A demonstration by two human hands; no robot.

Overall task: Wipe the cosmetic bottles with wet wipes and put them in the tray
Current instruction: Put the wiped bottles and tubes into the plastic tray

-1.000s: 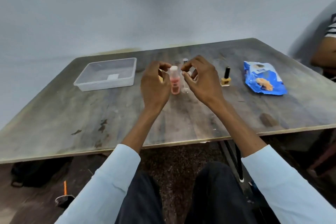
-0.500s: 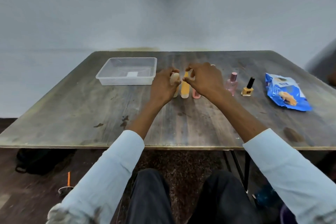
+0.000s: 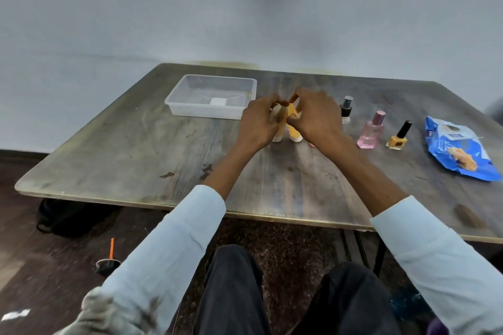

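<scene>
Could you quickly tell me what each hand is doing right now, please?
Left hand: fingers curled around the beige tube.
Right hand: fingers pinching the top of the orange tube.

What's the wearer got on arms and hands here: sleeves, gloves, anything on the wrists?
Both arms wear light blue long sleeves with ribbed cuffs, pushed up so the forearms are bare. The left hand and right hand are bare: no gloves, and no watch, band or ring visible from this view. Dark trousers show below.
</scene>
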